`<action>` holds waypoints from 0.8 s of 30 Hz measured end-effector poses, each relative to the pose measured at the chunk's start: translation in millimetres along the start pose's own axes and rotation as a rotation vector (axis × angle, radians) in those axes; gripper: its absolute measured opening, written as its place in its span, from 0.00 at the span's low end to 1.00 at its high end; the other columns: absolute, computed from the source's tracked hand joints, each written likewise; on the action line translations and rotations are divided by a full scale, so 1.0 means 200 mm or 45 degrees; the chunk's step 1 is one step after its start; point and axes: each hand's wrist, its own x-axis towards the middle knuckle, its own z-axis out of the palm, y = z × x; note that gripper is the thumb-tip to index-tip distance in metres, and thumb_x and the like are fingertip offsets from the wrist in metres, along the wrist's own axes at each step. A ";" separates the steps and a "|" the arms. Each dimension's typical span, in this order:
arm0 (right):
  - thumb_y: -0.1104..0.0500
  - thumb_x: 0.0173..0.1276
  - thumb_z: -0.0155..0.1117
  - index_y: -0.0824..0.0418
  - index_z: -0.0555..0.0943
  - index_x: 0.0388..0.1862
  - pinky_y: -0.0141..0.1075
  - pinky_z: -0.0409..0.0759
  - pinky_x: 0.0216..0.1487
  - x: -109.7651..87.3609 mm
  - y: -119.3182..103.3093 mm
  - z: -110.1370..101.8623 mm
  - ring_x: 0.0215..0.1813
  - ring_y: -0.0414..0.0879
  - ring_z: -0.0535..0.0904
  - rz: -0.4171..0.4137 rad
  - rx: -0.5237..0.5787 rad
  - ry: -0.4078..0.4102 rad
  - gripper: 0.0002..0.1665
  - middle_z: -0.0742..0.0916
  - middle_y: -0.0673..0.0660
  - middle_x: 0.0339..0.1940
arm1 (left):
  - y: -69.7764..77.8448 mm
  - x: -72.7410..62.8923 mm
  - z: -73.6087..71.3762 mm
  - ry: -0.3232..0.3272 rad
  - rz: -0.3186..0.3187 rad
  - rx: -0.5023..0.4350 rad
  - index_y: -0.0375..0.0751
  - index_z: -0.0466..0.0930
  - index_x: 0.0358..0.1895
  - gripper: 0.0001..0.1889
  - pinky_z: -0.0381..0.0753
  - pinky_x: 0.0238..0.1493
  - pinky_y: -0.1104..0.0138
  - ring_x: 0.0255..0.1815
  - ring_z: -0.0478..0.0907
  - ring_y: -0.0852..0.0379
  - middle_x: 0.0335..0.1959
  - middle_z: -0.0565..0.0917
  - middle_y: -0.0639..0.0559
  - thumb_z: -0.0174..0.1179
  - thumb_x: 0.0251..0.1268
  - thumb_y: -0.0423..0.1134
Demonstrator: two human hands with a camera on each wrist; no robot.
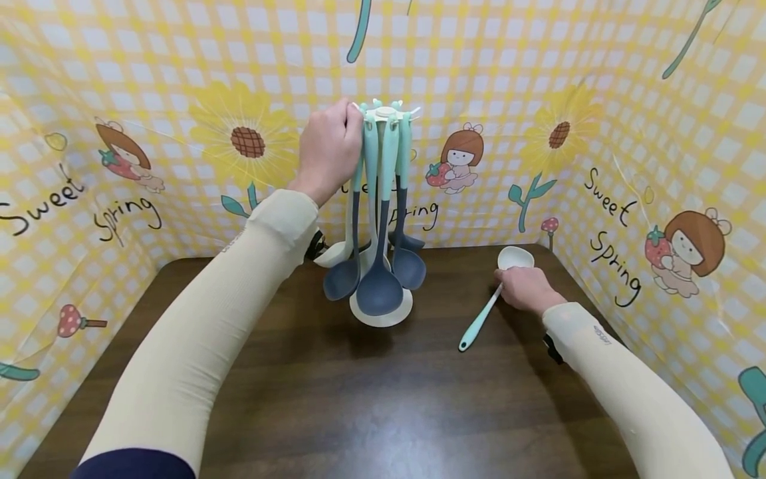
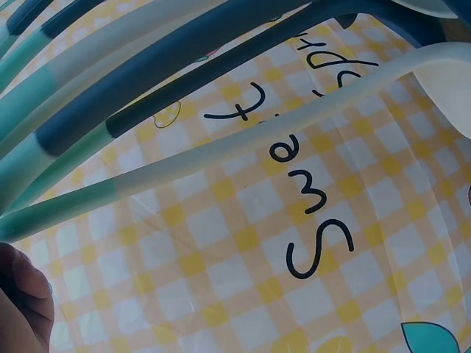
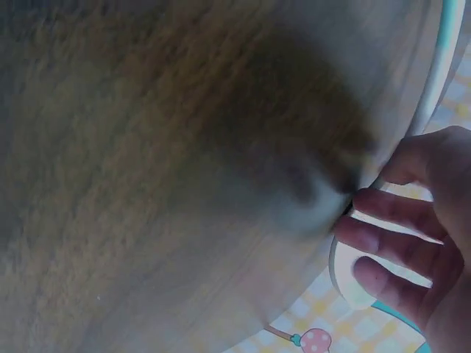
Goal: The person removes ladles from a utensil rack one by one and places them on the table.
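Note:
A white utensil stand (image 1: 380, 319) holds several hanging utensils with mint handles, among them a dark blue ladle (image 1: 380, 290) and a white-headed one (image 1: 332, 255). My left hand (image 1: 331, 148) is curled at the stand's top left edge and grips there; its fingertips are hidden in the head view. In the left wrist view the curled fingers (image 2: 28, 287) sit just below a mint handle. At the right, a ladle (image 1: 475, 328) with a white bowl and mint handle lies on the table. My right hand (image 1: 526, 289) pinches its neck close to the bowl.
The dark wooden table (image 1: 335, 406) ends at a yellow checked cloth backdrop (image 1: 335, 60), which rises behind it and on both sides. The stand is near the table's back edge, left of the loose ladle.

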 end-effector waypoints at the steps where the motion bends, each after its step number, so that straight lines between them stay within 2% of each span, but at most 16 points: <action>1: 0.60 0.62 0.61 0.57 0.78 0.29 0.56 0.77 0.23 -0.01 -0.01 -0.01 0.25 0.56 0.79 0.044 0.006 0.028 0.03 0.83 0.58 0.23 | 0.00 0.00 0.01 0.000 0.001 -0.008 0.45 0.64 0.25 0.21 0.62 0.21 0.66 0.19 0.65 0.51 0.19 0.67 0.49 0.32 0.80 0.45; 3: 0.56 0.64 0.60 0.58 0.77 0.24 0.57 0.76 0.21 -0.02 -0.04 -0.02 0.23 0.57 0.79 0.144 0.031 0.065 0.10 0.83 0.59 0.21 | 0.01 0.00 0.01 0.006 0.002 -0.024 0.45 0.63 0.25 0.21 0.62 0.21 0.67 0.19 0.65 0.52 0.19 0.66 0.49 0.32 0.80 0.45; 5: 0.51 0.67 0.59 0.58 0.76 0.18 0.56 0.76 0.21 -0.03 -0.08 -0.05 0.22 0.57 0.78 0.241 0.065 0.026 0.19 0.82 0.60 0.19 | 0.01 0.01 0.02 0.012 -0.001 -0.036 0.45 0.63 0.25 0.21 0.61 0.22 0.67 0.19 0.64 0.52 0.19 0.66 0.49 0.32 0.80 0.46; 9: 0.41 0.72 0.55 0.56 0.77 0.16 0.51 0.75 0.22 -0.02 -0.17 -0.08 0.23 0.54 0.78 0.368 0.143 -0.235 0.29 0.82 0.60 0.22 | 0.00 0.01 0.02 0.018 -0.036 -0.048 0.46 0.63 0.25 0.21 0.61 0.22 0.67 0.20 0.64 0.52 0.19 0.66 0.49 0.32 0.81 0.47; 12: 0.39 0.73 0.54 0.57 0.79 0.20 0.47 0.75 0.24 0.00 -0.20 -0.08 0.22 0.51 0.80 0.416 0.224 -0.417 0.28 0.84 0.58 0.21 | -0.01 0.00 0.01 0.028 -0.057 -0.051 0.45 0.63 0.25 0.21 0.61 0.23 0.67 0.20 0.65 0.51 0.20 0.66 0.49 0.32 0.81 0.47; 15: 0.42 0.73 0.55 0.58 0.81 0.23 0.44 0.74 0.26 0.01 -0.18 -0.07 0.20 0.48 0.80 0.472 0.314 -0.511 0.26 0.85 0.55 0.17 | -0.01 0.00 0.01 0.035 -0.068 -0.052 0.45 0.63 0.25 0.21 0.62 0.23 0.66 0.20 0.66 0.51 0.20 0.66 0.48 0.32 0.81 0.47; 17: 0.44 0.73 0.55 0.59 0.82 0.24 0.42 0.74 0.26 0.01 -0.16 -0.07 0.19 0.46 0.81 0.504 0.362 -0.541 0.24 0.84 0.53 0.15 | -0.01 0.00 0.02 0.040 -0.068 -0.050 0.46 0.63 0.25 0.21 0.62 0.23 0.66 0.20 0.66 0.51 0.20 0.66 0.49 0.33 0.81 0.47; 24: 0.54 0.70 0.55 0.59 0.77 0.18 0.37 0.70 0.22 -0.05 -0.07 -0.10 0.17 0.46 0.79 0.498 0.492 -0.534 0.20 0.81 0.53 0.13 | 0.00 0.01 0.03 0.035 -0.065 -0.052 0.48 0.62 0.24 0.21 0.61 0.21 0.68 0.17 0.62 0.59 0.19 0.66 0.50 0.34 0.82 0.47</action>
